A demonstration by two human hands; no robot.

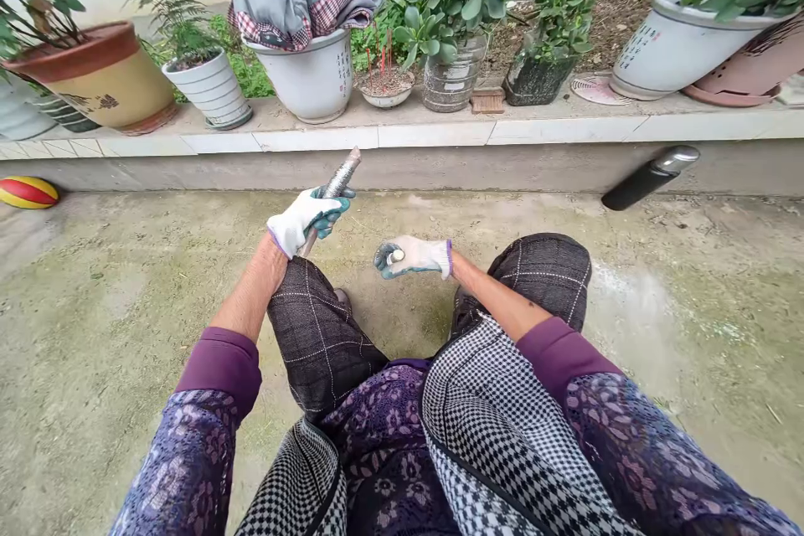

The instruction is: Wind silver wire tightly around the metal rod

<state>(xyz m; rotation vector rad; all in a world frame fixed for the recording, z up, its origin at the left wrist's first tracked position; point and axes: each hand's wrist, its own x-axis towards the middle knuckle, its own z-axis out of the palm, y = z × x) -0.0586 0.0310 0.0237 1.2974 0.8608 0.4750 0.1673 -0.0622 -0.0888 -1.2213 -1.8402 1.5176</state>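
Note:
I sit with my knees up over a concrete floor. My left hand [306, 218], in a white and teal glove, is closed around a long grey metal rod [339, 180] that points up and away, its lower end running down by my left knee. My right hand [413, 256], gloved the same way, is closed in a pinch on a small round pale piece [395, 256] held level with my right knee. The two hands are a short way apart, and the rod does not touch the small piece.
A tiled ledge [433, 134] runs across ahead with several potted plants, one white pot [314, 79] draped with grey cloth. A black flask [650, 177] lies on the floor at the right by the ledge. A red and yellow ball [26, 192] lies far left.

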